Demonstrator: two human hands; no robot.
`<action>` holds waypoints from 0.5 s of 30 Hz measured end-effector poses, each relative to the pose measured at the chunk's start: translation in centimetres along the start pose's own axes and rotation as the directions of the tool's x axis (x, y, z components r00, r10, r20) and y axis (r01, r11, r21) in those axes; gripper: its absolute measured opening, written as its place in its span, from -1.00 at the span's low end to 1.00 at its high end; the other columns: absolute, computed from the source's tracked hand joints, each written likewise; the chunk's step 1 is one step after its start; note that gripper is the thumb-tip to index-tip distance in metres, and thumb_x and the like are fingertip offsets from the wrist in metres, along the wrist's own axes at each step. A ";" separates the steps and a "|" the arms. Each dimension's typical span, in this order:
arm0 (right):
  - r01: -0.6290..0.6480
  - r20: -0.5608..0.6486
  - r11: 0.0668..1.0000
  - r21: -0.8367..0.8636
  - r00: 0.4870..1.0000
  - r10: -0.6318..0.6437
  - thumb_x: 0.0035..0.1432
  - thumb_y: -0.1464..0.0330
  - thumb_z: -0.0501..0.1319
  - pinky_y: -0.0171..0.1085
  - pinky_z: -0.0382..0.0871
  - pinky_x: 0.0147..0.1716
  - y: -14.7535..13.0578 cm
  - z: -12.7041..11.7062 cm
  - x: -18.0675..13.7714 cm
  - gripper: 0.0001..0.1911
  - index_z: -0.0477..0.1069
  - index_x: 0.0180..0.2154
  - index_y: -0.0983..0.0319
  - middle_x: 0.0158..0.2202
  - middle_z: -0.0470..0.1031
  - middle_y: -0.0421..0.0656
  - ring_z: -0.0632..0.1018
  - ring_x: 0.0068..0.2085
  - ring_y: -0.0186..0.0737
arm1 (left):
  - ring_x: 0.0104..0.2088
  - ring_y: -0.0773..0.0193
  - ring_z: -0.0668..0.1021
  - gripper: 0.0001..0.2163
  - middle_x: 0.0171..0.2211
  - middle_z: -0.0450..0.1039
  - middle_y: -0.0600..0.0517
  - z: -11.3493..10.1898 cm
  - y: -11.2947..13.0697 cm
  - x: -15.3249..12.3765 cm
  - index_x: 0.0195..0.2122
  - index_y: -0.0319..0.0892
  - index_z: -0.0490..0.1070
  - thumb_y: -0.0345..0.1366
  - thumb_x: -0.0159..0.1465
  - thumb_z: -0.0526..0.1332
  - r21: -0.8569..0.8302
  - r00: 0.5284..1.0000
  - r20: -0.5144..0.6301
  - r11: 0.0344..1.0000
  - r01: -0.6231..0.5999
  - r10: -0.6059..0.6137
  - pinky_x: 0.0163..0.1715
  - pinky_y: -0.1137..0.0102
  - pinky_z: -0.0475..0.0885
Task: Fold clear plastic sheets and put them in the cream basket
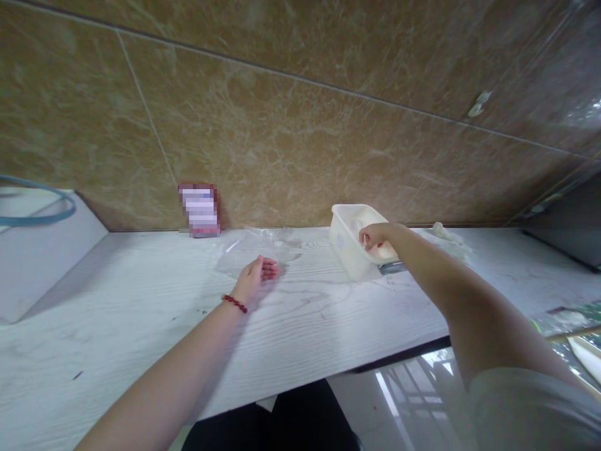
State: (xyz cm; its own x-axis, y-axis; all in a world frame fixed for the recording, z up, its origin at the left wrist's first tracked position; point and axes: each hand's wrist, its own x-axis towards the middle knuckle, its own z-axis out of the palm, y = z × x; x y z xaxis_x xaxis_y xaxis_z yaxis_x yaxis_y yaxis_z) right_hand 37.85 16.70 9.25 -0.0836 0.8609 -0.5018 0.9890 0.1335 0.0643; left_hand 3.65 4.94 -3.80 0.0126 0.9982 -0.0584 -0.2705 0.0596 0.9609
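Toward the right, a white plastic bin (345, 247) stands on the table against the wall. My right hand (374, 235) reaches inside it, fingers closed in a pinch over pale pinkish-white contents (385, 250). What the fingertips hold is too small to name. A grey handle-like piece (392, 268) shows at the bin's near right side, partly behind my forearm. My left hand (257, 274) rests low over the table with its fingers stretched out and nothing in them; a red bracelet (235, 304) circles that wrist. Just behind it lies a clear plastic bag or sheet (241, 250).
A small red-edged item with a blurred face (201, 210) leans on the brown tiled wall (263, 138). A white box (47, 263) with a blue loop (42, 220) stands at the left. Crumpled pale material (446, 233) lies right of the bin on the white table (300, 338).
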 end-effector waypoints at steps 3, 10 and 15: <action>-0.048 -0.251 0.999 -0.023 0.967 0.040 -0.09 0.31 0.26 -0.33 0.31 -0.44 -0.9 -2.8 -2.2 -0.67 0.37 -0.20 0.22 -0.31 0.45 -0.12 0.46 -0.40 -0.29 | -0.41 0.25 0.51 -0.54 -0.45 0.47 -0.08 -0.1 -0.3 0.1 -0.38 -0.29 0.38 0.09 0.09 0.07 0.046 0.999 0.031 0.999 -0.024 0.023 -0.29 0.29 0.40; 0.311 -0.830 0.933 0.180 0.557 -0.025 0.12 0.25 0.02 -0.35 0.24 -0.38 -11.0 -1.3 -7.8 -0.74 0.37 -0.25 0.25 -0.32 0.47 -0.10 0.46 -0.33 -0.27 | -0.51 0.29 0.42 -0.65 -0.53 0.41 0.02 -0.3 1.0 -0.8 -0.39 -0.20 0.40 -0.05 0.19 -0.04 0.626 0.931 0.273 0.690 -0.364 0.243 -0.45 0.40 0.31; 0.533 -0.807 0.792 0.297 0.584 -0.091 0.08 0.26 0.04 -0.38 0.25 -0.43 -18.4 4.7 -6.0 -0.80 0.37 -0.37 0.20 -0.43 0.47 -0.19 0.44 -0.44 -0.33 | -0.49 0.26 0.41 -0.74 -0.50 0.44 -0.02 -1.5 3.7 -1.9 -0.42 -0.17 0.44 -0.21 0.17 -0.01 0.771 0.823 0.539 0.288 -0.568 0.180 -0.44 0.40 0.24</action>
State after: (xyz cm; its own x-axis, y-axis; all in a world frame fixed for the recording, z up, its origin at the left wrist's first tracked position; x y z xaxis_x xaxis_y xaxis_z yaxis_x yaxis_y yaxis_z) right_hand 20.78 6.75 7.03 -0.2376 0.8865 0.3970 0.7752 0.4193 -0.4724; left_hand 1.17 3.28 -0.55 0.4805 0.8342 0.2706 0.6574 -0.5468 0.5185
